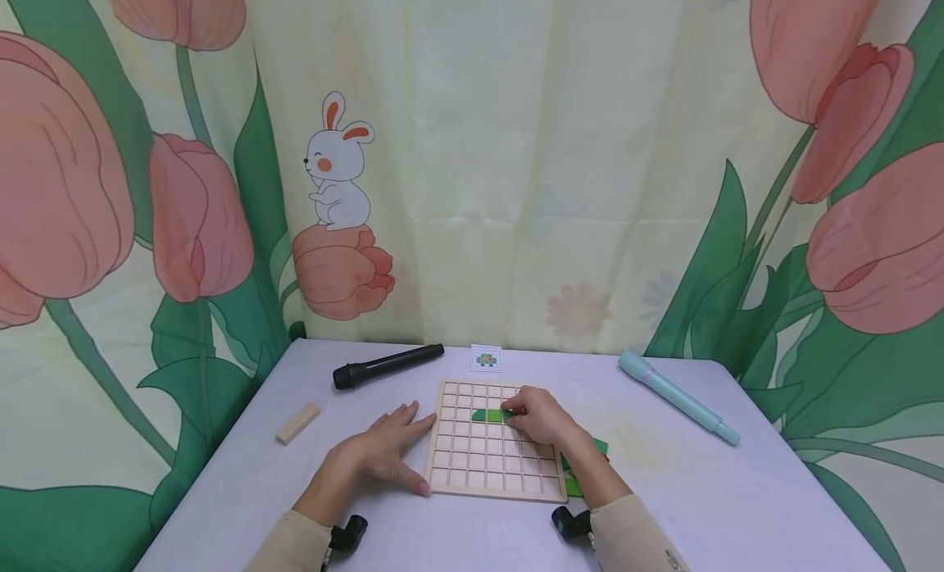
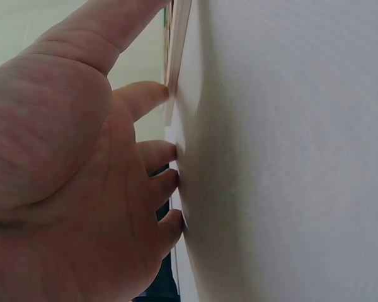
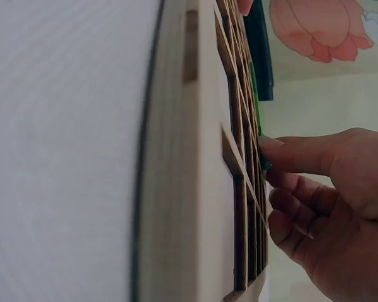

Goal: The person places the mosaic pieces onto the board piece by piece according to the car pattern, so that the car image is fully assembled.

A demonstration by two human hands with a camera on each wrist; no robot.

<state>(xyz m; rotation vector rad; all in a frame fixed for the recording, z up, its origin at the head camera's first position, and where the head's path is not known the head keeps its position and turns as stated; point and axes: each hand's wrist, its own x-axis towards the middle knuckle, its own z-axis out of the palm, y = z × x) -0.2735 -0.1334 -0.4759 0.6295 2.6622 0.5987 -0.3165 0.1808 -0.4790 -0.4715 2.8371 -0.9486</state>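
Observation:
A wooden grid board with square compartments lies flat before me. In one of its upper rows sit a dark green rounded piece and a bright green square piece. My right hand reaches over the board and pinches a small dark green piece between thumb and forefinger, at the right end of that row; the fingers partly hide it. My left hand lies spread at the board's left side, its thumb and forefinger right at the frame and its other fingertips on the table.
More green pieces lie by the board's right edge, partly under my right forearm, with a bit of red. Behind the board are a small pattern card and a black microphone-shaped object. A wooden block lies left, a light-blue stick-shaped object right.

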